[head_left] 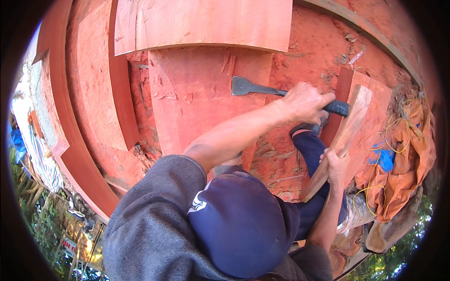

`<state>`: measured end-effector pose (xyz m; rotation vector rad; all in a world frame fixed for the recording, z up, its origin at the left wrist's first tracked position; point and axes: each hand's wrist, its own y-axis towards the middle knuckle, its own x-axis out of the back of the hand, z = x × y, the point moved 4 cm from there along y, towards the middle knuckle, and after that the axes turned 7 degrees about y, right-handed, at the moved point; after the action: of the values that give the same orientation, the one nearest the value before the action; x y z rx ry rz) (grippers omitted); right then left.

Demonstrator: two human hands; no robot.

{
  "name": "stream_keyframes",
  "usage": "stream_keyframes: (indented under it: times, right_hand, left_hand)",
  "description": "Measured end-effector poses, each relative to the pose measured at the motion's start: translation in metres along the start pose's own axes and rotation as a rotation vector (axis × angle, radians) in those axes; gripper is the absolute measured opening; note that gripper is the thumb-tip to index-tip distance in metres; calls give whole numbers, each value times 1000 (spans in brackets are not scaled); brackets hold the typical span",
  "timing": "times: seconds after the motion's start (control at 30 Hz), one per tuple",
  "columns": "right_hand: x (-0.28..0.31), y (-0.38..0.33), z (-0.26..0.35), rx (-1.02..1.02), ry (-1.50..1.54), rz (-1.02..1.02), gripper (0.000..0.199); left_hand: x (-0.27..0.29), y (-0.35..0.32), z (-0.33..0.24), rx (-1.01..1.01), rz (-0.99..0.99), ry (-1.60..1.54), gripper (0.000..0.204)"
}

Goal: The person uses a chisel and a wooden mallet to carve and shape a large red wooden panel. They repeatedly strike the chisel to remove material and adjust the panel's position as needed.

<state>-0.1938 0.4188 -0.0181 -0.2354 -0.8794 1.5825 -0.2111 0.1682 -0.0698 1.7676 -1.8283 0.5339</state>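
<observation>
My left hand [303, 102] reaches across to the right, closed around a wide-bladed chisel [241, 86]. The chisel's flat metal blade points left over a reddish wooden board [180, 112], and its black handle end points right. Whether the blade touches the board I cannot tell. My right hand [336, 165] grips a pale wooden club [357, 110] near its middle. The club stands slanted, its thick end up by the chisel handle and its narrow end low by my dark blue trouser leg. Wood chips lie on the board above the blade.
A thick reddish slab [201, 23] lies across the board's far end. Long planks [124, 93] run along the left, and another board [377, 96] is at the right. An orange tarp [405, 164] with yellow cord lies far right. Red sawdust covers the ground.
</observation>
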Motion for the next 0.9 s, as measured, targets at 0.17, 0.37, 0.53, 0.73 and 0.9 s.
stream_keyframes:
  times: [0.17,0.37,0.53,0.73,0.9]
  right_hand:
    - [-7,-1,-2,-130,358,-110,19]
    - [-11,-5,-10,-46,-68,71,15]
    - [-4,-3,-16,-53,339,-101,16]
    - [-11,-7,-22,-89,-74,59,22]
    - [11,-4,-33,-126,180,-12,22]
  left_hand:
    - [0,-2,1,-19,17,32,43]
    - [-1,0,4,10,43,6,47]
    - [0,-5,2,16,38,24,49]
    - [-9,-2,12,29,88,65,47]
    - [-11,-13,1,-27,107,94,47]
